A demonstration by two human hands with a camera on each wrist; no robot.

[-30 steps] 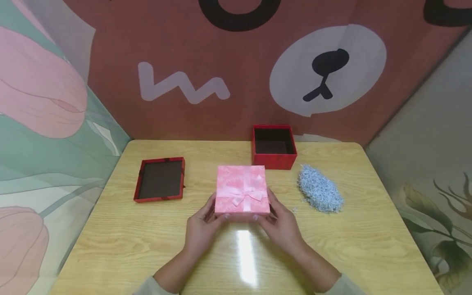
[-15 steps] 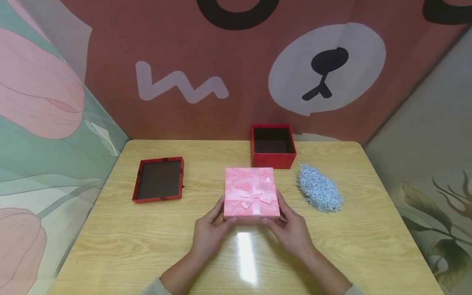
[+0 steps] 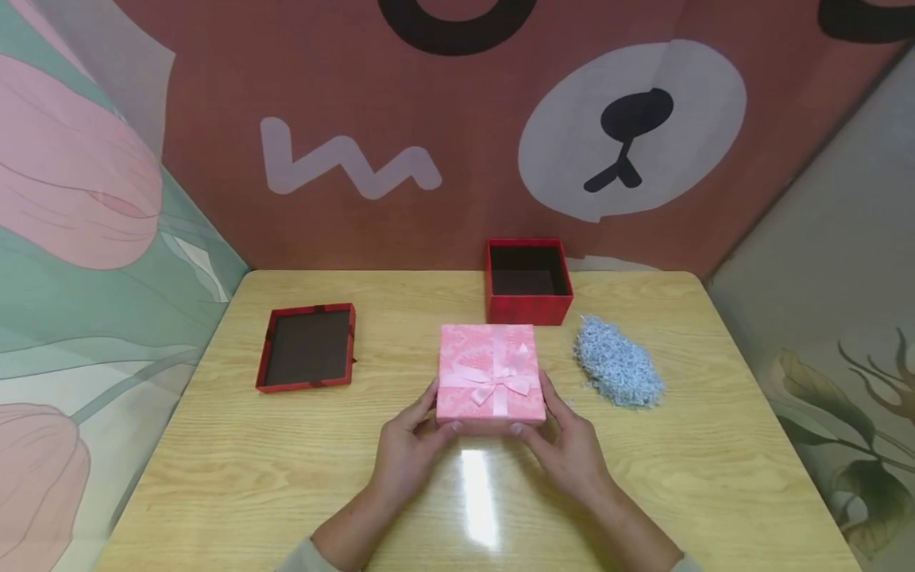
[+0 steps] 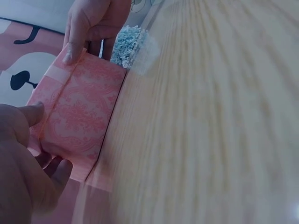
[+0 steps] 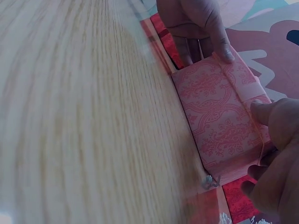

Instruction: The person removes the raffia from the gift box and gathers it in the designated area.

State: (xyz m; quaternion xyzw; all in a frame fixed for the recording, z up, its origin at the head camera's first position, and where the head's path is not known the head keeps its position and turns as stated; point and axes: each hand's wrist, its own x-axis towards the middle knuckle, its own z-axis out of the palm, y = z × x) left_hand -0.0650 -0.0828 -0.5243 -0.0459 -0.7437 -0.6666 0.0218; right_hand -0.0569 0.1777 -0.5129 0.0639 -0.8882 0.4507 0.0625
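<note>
A pink gift box (image 3: 475, 357) with a ribbon bow on its lid sits in the middle of the table. The left hand (image 3: 407, 449) holds its left side, thumb on the near face by the lid's edge. On the opposite side the right hand (image 3: 572, 453) grips it in the same way. Both wrist views show the patterned near wall of the box (image 5: 219, 116), its bottom edge at the tabletop. The lid is on, so the inside is hidden. Fingers behind the box are partly out of sight.
A red box (image 3: 530, 310) without its lid stands behind, dark inside. Its matching red lid (image 3: 310, 345) lies upturned at the left. Light-blue shredded paper (image 3: 618, 361) is heaped at the right on the wooden table (image 3: 236, 477). A printed wall (image 3: 486, 159) rises behind.
Both hands and the pink gift box have shifted right and slightly toward the person, mostly in the first half second. The red box, red lid and shredded paper lie as before.
</note>
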